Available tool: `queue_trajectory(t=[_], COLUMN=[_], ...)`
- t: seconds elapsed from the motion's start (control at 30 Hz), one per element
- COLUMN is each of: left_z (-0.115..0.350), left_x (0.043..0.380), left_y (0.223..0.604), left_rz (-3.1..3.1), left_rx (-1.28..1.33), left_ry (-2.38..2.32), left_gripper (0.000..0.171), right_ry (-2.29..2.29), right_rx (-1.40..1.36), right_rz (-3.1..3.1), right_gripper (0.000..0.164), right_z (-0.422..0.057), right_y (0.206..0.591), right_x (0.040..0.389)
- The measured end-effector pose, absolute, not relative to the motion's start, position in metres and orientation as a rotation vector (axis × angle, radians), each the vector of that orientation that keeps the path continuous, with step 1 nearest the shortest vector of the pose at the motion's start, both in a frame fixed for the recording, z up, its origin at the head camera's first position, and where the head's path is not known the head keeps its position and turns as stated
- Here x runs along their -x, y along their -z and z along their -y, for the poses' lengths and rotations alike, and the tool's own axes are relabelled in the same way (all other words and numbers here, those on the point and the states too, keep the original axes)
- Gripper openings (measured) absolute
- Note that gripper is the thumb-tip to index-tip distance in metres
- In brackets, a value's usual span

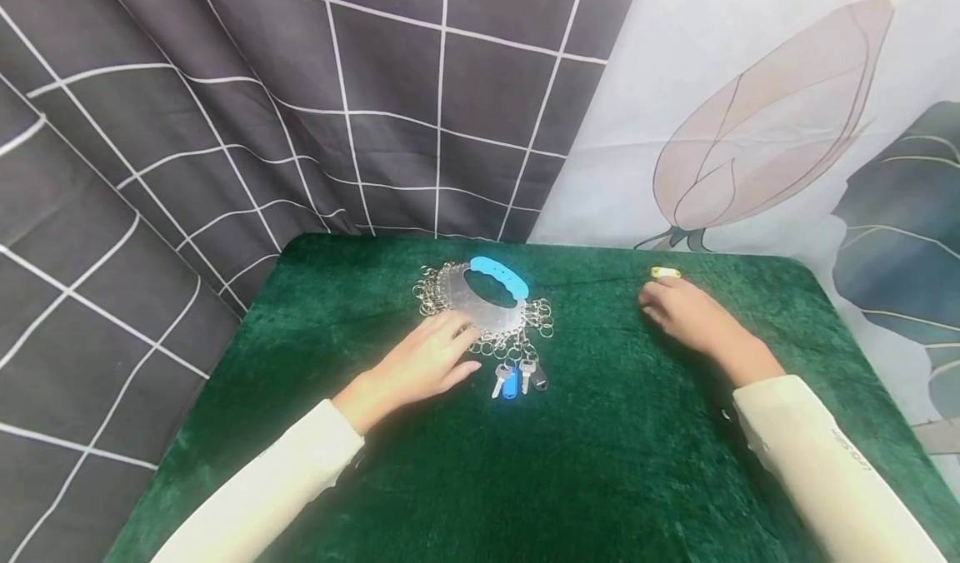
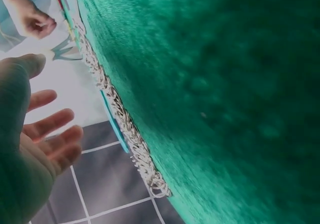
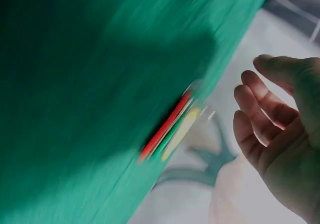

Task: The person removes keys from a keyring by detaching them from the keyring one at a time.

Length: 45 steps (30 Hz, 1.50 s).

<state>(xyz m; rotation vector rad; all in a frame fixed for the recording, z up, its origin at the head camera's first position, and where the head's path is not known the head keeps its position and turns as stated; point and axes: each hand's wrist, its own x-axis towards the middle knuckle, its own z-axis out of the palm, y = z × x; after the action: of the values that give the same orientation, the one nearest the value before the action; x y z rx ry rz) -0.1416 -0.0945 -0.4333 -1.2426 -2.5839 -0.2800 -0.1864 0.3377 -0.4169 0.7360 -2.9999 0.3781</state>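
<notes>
A clear key-ring carrier [image 1: 486,311] with a blue grip lies on the green cloth, metal rings and clasps hanging all round its edge. Two keys hang at its near side, one beside a blue key tag [image 1: 510,382], one beside a black key tag [image 1: 540,378]. My left hand [image 1: 420,363] is over its near left edge, fingers loosely bent and holding nothing in the left wrist view. My right hand [image 1: 690,317] hovers by a yellow key tag [image 1: 665,272], fingers relaxed. The right wrist view shows red [image 3: 166,126] and green [image 3: 169,135] tags beside the yellow one.
The green cloth [image 1: 600,463] covers the table. A dark checked curtain [image 1: 390,72] and a pale flowered curtain [image 1: 622,171] hang behind its far edge.
</notes>
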Motion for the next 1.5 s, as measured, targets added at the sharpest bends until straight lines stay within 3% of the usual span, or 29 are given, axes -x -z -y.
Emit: queue_trajectory(t=[0.37,0.53,0.77,1.07,1.5], left_z=[0.074,0.060,0.043,0.029,0.011], left_x=[0.150,0.154,0.157,0.161,0.163], left_y=[0.432,0.430,0.428,0.428,0.429], left_rz=[2.705,2.784,2.873,2.927,3.102], left_rx=[1.168,1.102,1.036,1.011,0.939], left_ry=[0.344,0.302,0.271,0.276,0.579], left_gripper=[0.036,0.032,0.028,0.021,0.011], right_ry=[-0.716,-0.669,-0.256,-0.285,-0.470], right_rx=[-0.676,-0.584,-0.476,-0.498,-0.530], right_rz=[3.064,3.250,3.394,3.426,3.372], right_gripper=[0.014,0.030,0.060,0.033,0.017], right_z=[-0.244,-0.206,-0.173,-0.167,-0.176], right_y=[0.425,0.427,0.431,0.429,0.431], right_x=[0.168,0.161,0.157,0.155,0.156])
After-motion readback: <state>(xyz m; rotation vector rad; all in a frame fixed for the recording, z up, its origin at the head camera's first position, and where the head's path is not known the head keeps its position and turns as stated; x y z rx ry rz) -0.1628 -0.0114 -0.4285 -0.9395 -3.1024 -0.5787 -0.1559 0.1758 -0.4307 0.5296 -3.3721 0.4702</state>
